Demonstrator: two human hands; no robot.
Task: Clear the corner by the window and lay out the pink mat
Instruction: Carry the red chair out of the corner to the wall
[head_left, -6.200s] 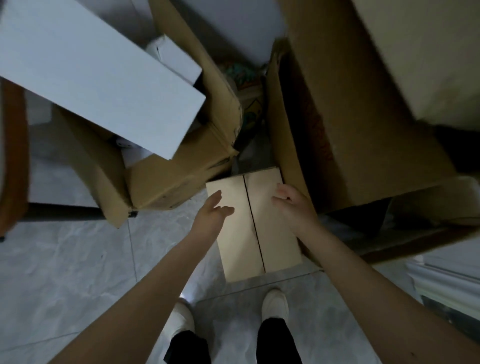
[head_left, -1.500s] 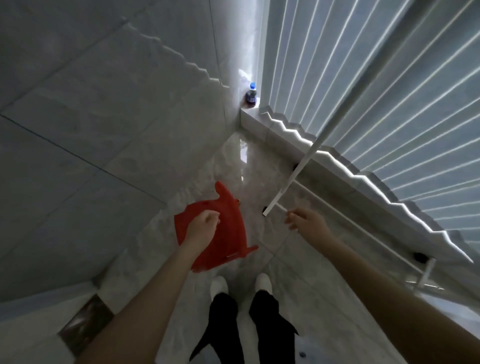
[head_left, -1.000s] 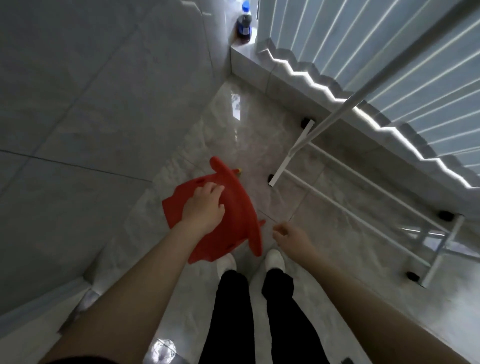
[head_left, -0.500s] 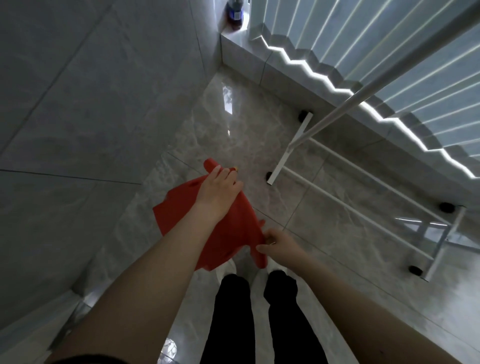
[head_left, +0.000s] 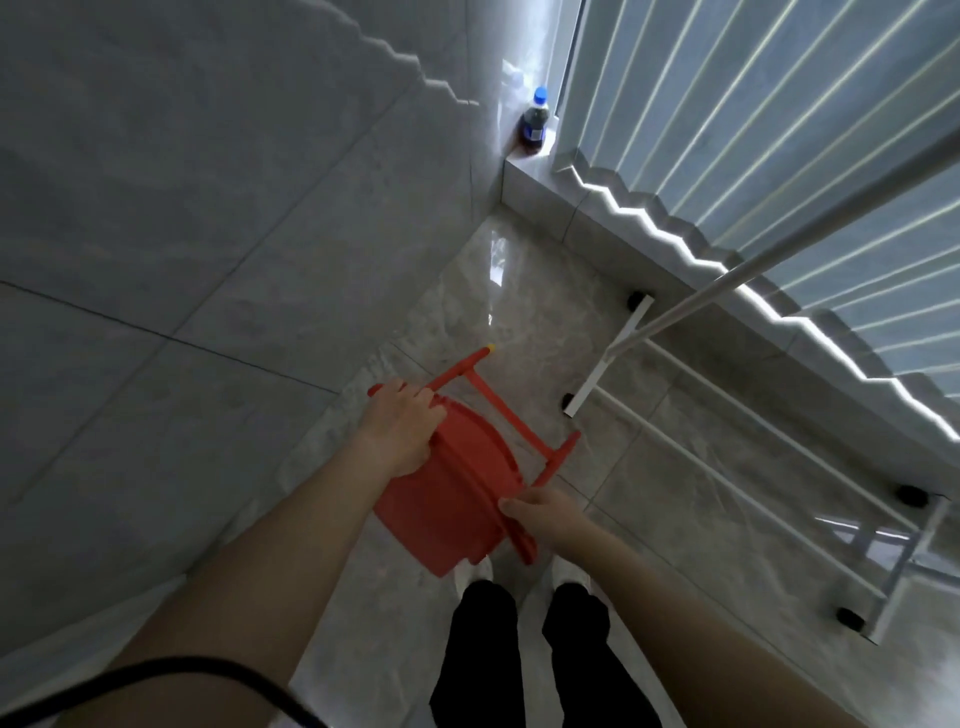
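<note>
A red plastic stool (head_left: 457, 499) is tipped on its side above the floor in front of my feet, its legs pointing toward the window corner. My left hand (head_left: 400, 431) grips the stool's upper edge. My right hand (head_left: 540, 517) holds its lower rim near one leg. No pink mat is in view.
A white metal drying rack (head_left: 727, 441) on black casters stands along the window ledge (head_left: 597, 208) at right. A dark bottle with a blue cap (head_left: 534, 124) sits on the ledge in the corner. Vertical blinds cover the window. A tiled wall runs along the left.
The stool has been lifted and turned so its legs point at the corner. My right hand took hold of its rim. Earlier I stood at cardboard boxes.
</note>
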